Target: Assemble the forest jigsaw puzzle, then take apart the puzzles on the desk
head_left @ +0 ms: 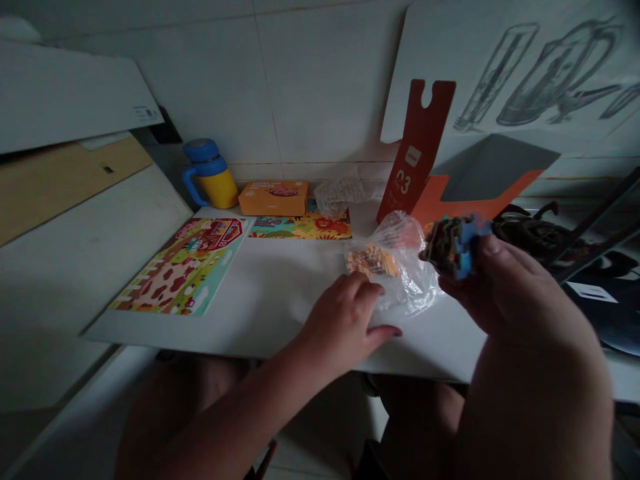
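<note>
My right hand (505, 280) is closed around a stack of jigsaw puzzle pieces (453, 247), raised above the right part of the table. The stack is slightly blurred; blue shows on the side by my thumb. Below and left of it lies a clear plastic bag (415, 287) with orange-backed puzzle pieces (373, 261) inside. My left hand (347, 317) rests at the bag's near left edge. Its fingers bend over the plastic, and the thumb is stretched out apart from them.
A farm picture board (185, 267) and an animal picture sheet (300, 227) lie on the white table (265, 287). Behind are a blue-yellow mug (213, 173), an orange box (274, 199) and bubble wrap (340, 193). An opened orange carton (415, 153) stands at back right, near a dark bag (535, 233).
</note>
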The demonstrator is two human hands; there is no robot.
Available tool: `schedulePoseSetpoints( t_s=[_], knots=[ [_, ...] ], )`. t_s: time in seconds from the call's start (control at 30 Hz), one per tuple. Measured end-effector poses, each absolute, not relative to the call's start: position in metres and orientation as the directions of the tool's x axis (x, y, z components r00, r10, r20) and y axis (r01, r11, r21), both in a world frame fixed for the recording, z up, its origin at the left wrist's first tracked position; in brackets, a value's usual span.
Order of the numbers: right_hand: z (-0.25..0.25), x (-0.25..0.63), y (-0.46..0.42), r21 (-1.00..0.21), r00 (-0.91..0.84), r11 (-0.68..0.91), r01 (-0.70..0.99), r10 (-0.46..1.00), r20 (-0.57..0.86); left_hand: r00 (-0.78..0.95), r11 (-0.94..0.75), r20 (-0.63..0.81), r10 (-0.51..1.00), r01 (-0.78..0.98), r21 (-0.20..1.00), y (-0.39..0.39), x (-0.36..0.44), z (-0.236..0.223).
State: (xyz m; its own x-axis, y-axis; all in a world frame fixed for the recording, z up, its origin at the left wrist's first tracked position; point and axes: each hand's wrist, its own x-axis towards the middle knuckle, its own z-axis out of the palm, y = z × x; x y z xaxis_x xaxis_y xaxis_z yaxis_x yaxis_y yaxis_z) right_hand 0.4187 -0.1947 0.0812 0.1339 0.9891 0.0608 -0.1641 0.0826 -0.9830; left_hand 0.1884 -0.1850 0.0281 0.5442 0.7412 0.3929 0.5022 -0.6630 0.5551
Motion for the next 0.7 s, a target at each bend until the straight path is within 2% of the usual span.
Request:
schedulePoseSetpoints(
  t_s=[0.07,0.1,0.13,0.2,0.27,0.4,0.5,0.6,0.7],
  knots=[
    [0.085,0.432,-0.206,-0.988,0.103,0.094,-0.12,0.991,0.082,0.626,-0.713,0.341,0.701,0.627,0.315,-0.195,0.199,0.019],
    [0.086,0.436,-0.211,-0.99,0.08,0.102,-0.097,0.992,0.095,0.642,-0.712,0.315,0.699,0.662,0.234,-0.198,0.203,0.015],
    [0.086,0.438,-0.215,-0.991,0.059,0.115,-0.074,0.992,0.11,0.65,-0.709,0.296,0.7,0.682,0.18,-0.199,0.206,0.012],
    [0.085,0.442,-0.22,-0.988,0.011,0.15,-0.033,0.989,0.149,0.648,-0.704,0.294,0.702,0.692,0.157,-0.195,0.21,0.011],
    [0.083,0.445,-0.222,-0.983,-0.073,0.186,0.004,0.98,0.185,0.614,-0.692,0.329,0.717,0.681,0.239,-0.188,0.209,0.017],
    [0.086,0.451,-0.222,-0.983,-0.326,0.169,0.071,0.935,0.137,0.426,-0.601,0.426,0.798,0.602,0.526,-0.175,0.202,0.046],
    [0.092,0.448,-0.222,-0.987,-0.442,0.12,0.109,0.895,0.06,0.335,-0.59,0.489,0.805,0.529,0.61,-0.172,0.197,0.067],
    [0.096,0.437,-0.219,-0.958,-0.465,0.16,0.239,0.884,0.032,0.284,-0.58,0.51,0.812,0.49,0.65,-0.173,0.192,0.077],
    [0.091,0.425,-0.211,-0.827,-0.317,0.225,0.516,0.946,0.059,0.228,-0.545,0.501,0.835,0.47,0.695,-0.175,0.189,0.079]
  ],
)
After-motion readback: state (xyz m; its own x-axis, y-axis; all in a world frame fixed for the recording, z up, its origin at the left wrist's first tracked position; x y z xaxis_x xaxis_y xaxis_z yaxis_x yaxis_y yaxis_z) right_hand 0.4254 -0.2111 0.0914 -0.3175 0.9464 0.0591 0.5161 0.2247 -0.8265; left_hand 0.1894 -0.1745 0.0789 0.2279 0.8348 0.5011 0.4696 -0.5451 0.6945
